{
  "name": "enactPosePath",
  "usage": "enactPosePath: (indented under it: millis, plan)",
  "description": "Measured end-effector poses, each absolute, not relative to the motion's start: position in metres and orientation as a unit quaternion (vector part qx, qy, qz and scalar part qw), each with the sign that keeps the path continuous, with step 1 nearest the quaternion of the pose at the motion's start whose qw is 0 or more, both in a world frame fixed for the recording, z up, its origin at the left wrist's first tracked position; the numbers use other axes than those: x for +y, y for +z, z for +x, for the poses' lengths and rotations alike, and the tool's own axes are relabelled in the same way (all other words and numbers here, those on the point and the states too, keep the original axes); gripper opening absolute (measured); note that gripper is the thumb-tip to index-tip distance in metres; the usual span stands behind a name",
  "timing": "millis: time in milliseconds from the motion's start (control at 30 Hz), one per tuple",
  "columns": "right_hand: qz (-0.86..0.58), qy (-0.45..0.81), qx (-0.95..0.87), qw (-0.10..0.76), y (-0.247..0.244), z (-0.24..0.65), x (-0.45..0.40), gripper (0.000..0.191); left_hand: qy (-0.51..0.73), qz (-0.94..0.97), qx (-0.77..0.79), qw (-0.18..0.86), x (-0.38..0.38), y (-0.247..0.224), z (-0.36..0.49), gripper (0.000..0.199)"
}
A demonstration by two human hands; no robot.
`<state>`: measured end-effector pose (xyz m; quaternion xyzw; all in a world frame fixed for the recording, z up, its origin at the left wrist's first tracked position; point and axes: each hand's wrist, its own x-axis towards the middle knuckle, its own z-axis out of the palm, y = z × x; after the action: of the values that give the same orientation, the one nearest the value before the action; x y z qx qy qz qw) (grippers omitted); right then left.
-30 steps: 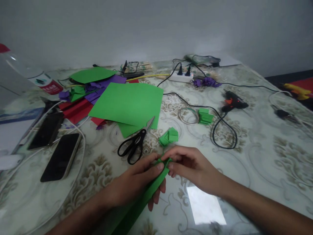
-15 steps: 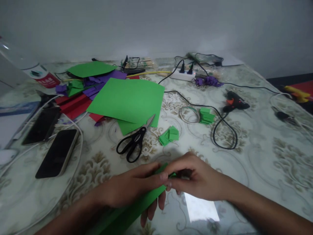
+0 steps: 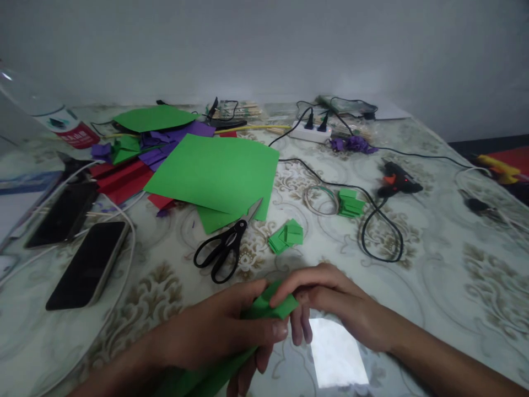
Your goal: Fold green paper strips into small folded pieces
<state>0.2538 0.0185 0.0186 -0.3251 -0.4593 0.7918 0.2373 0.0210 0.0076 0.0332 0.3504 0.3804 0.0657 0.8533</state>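
A long strip of green paper (image 3: 225,368) runs from the bottom edge up between my two hands. My left hand (image 3: 223,325) is closed around it, thumb on top and fingers underneath. At the strip's far end my right hand (image 3: 330,295) grips the paper, its index finger pressing on the end, which looks folded over. Just beyond lie small folded green paper pieces (image 3: 286,236). Black-handled scissors (image 3: 231,237) rest to the left of them, their tips on a large green sheet (image 3: 215,171).
Two phones (image 3: 88,264) and a white cable lie at left, below red paper (image 3: 122,179) and a bottle (image 3: 70,129). A black glue gun (image 3: 399,177) with a looped cord is at right, beside a tape ring (image 3: 321,199). A power strip (image 3: 309,131) stands at the back.
The end of the green strip now shows as a flat flap under my right index finger. My right fingers have shifted from a pinch to pressing on it. The view has tilted slightly.
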Motion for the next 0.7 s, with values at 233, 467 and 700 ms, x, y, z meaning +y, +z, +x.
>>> enactPosePath:
  millis: [233,467,700]
  plan:
    - [-0.391,0.711,-0.517,0.272,0.011,0.245,0.016,0.021,0.089,0.384,0.406,0.824,0.004,0.028,0.025,0.025]
    - [-0.387,0.688,-0.515,0.333,0.012,0.242,0.018,0.019,0.129,0.447,0.432,0.772,-0.003,0.028,0.027,0.031]
    - [-0.384,0.735,-0.432,0.355,0.013,0.239,0.018,0.026,0.187,0.451,0.432,0.758,-0.004,0.027,0.027,0.035]
